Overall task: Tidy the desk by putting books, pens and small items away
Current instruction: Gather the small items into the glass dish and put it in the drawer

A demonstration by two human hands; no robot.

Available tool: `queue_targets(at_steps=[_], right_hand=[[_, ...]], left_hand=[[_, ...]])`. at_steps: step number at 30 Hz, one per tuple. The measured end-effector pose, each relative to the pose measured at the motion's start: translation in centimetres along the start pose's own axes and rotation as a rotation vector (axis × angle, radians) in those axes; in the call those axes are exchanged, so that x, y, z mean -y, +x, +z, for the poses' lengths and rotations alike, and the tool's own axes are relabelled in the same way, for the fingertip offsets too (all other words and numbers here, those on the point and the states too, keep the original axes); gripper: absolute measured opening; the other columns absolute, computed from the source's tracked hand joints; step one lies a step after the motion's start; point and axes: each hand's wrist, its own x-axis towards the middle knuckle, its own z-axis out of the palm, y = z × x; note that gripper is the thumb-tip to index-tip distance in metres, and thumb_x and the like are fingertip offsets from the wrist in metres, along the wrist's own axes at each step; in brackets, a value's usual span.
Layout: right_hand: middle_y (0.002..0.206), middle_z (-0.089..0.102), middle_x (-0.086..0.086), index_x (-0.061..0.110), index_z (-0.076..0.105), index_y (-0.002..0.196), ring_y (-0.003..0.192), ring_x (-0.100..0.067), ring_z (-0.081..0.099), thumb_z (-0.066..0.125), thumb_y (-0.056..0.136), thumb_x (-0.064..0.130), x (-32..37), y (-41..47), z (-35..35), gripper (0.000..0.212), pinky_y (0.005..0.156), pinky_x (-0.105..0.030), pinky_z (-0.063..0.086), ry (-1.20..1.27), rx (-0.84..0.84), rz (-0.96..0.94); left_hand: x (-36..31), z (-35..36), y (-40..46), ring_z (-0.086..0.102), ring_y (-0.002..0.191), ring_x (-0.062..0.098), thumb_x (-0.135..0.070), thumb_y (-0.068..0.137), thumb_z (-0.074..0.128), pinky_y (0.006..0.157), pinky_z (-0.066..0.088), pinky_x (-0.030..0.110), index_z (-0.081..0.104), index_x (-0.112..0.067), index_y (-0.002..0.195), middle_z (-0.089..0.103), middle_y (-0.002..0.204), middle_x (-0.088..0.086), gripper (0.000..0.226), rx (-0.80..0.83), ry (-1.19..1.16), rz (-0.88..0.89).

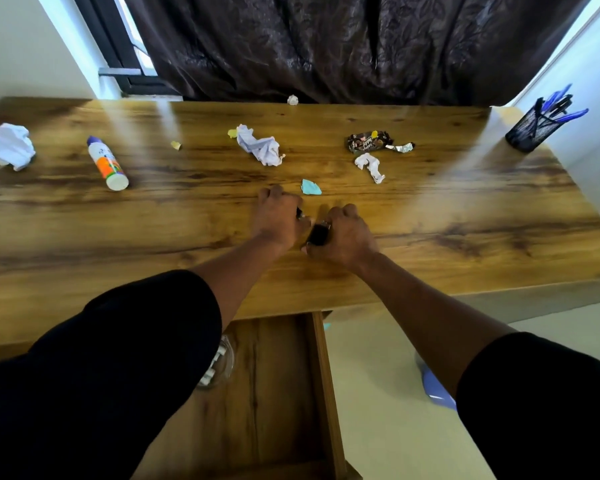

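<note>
Head view: both hands meet at the middle of the desk (pixel 465 237). The right hand (pixel 343 237) has its fingers curled round a small black item (pixel 318 233), thumb under its near end. The left hand (pixel 277 220) is curled too, pinching something small and dark at its fingertips; what it is I cannot tell. Both things sit just above the wood, near the front edge.

Risk, as I judge it: the open drawer (pixel 321 375) lies directly below the forearms, so a loose grip could drop a piece onto the floor beside it instead of inside. A glass jar (pixel 227 358) in the drawer could be knocked by the left sleeve.

Still out: a teal scrap (pixel 310 187) just beyond the hands, crumpled paper (pixel 262 147), a candy wrapper (pixel 369 142), a glue bottle (pixel 107 164) lying on its side, and a paper wad (pixel 9 145) far left. A pen cup (pixel 530 129) stands far right.
</note>
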Motion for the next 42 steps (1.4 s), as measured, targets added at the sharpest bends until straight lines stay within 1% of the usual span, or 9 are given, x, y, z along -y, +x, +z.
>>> queue_targets(at_steps=[4, 10, 16, 21, 25, 29, 32, 37, 42], right_hand=[[0.127, 0.050, -0.008, 0.012, 0.052, 0.133, 0.118, -0.027, 0.052, 0.086, 0.065, 0.060, 0.0, -1.4, 0.6, 0.089, 0.097, -0.040, 0.051, -0.036, 0.012, -0.011], [0.130, 0.052, -0.007, 0.013, 0.052, 0.134, 0.122, -0.025, 0.050, 0.084, 0.065, 0.064, -0.4, -3.9, 1.0, 0.092, 0.095, -0.038, 0.050, -0.076, 0.019, -0.072], [0.144, 0.049, -0.002, 0.021, 0.048, 0.141, 0.133, -0.021, 0.046, 0.077, 0.066, 0.072, 0.3, -8.3, 2.3, 0.095, 0.105, -0.038, 0.047, -0.035, 0.061, -0.225], [0.149, 0.043, 0.006, 0.033, 0.038, 0.147, 0.133, -0.015, 0.041, 0.071, 0.073, 0.073, 2.2, -14.3, 3.8, 0.091, 0.106, -0.039, 0.046, -0.013, 0.195, -0.468], [0.140, 0.048, 0.004, 0.026, 0.043, 0.143, 0.125, -0.014, 0.046, 0.071, 0.078, 0.066, 3.1, -16.8, 6.7, 0.081, 0.103, -0.033, 0.047, -0.106, 0.296, -0.627], [0.123, 0.051, 0.001, 0.022, 0.050, 0.127, 0.108, -0.014, 0.050, 0.074, 0.078, 0.061, 4.0, -17.4, 9.6, 0.067, 0.088, -0.032, 0.051, -0.133, 0.297, -0.594], [0.127, 0.052, -0.003, 0.019, 0.051, 0.129, 0.112, -0.019, 0.052, 0.076, 0.081, 0.052, 4.6, -17.1, 11.0, 0.063, 0.086, -0.032, 0.049, -0.139, 0.303, -0.505], [0.132, 0.054, -0.008, 0.016, 0.052, 0.134, 0.117, -0.025, 0.056, 0.076, 0.082, 0.051, 4.9, -16.4, 12.8, 0.067, 0.088, -0.038, 0.052, -0.169, 0.315, -0.409], [0.136, 0.054, -0.007, 0.018, 0.052, 0.136, 0.122, -0.027, 0.055, 0.076, 0.081, 0.057, 4.6, -16.1, 14.0, 0.071, 0.091, -0.042, 0.053, -0.250, 0.311, -0.398]], left_hand=[[-0.1, 1.0, -1.3, 0.055, 0.111, 0.029, -0.045, 0.087, 0.075, 0.096, 0.049, 0.043, 0.075, -0.025, 0.116, 0.065, 0.118, 0.007, 0.036, -0.052, -0.014, 0.004], [1.3, 0.1, -3.4, 0.059, 0.110, 0.022, -0.039, 0.078, 0.086, 0.091, 0.052, 0.040, 0.076, -0.020, 0.107, 0.068, 0.113, 0.002, 0.036, -0.031, -0.190, 0.030], [2.6, -2.1, -9.8, 0.058, 0.088, 0.005, -0.046, 0.081, 0.081, 0.082, 0.053, 0.035, 0.073, -0.025, 0.089, 0.064, 0.092, -0.011, 0.024, -0.071, -0.354, 0.033], [3.8, -4.5, -17.9, 0.051, 0.119, 0.002, -0.056, 0.084, 0.076, 0.100, 0.028, 0.030, 0.074, -0.033, 0.101, 0.064, 0.121, -0.016, 0.030, -0.083, -0.434, -0.066], [5.5, -5.4, -24.6, 0.040, 0.137, 0.006, -0.062, 0.083, 0.073, 0.106, 0.031, 0.036, 0.071, -0.042, 0.111, 0.051, 0.146, -0.016, 0.035, 0.006, -0.431, -0.161], [6.6, -4.9, -28.7, 0.045, 0.137, 0.007, -0.058, 0.082, 0.076, 0.110, 0.040, 0.045, 0.075, -0.039, 0.110, 0.051, 0.149, -0.018, 0.034, 0.017, -0.421, -0.163], [6.7, -3.9, -30.6, 0.043, 0.135, 0.004, -0.049, 0.081, 0.081, 0.108, 0.042, 0.039, 0.076, -0.035, 0.110, 0.051, 0.149, -0.017, 0.032, 0.033, -0.443, -0.192], [7.8, -1.4, -32.5, 0.046, 0.135, 0.010, -0.055, 0.080, 0.079, 0.108, 0.045, 0.038, 0.075, -0.035, 0.108, 0.054, 0.144, -0.014, 0.034, 0.102, -0.416, -0.205], [7.9, -0.6, -33.8, 0.042, 0.133, 0.006, -0.052, 0.081, 0.079, 0.105, 0.040, 0.027, 0.061, -0.034, 0.133, 0.046, 0.145, -0.012, 0.057, 0.114, -0.393, -0.157]])
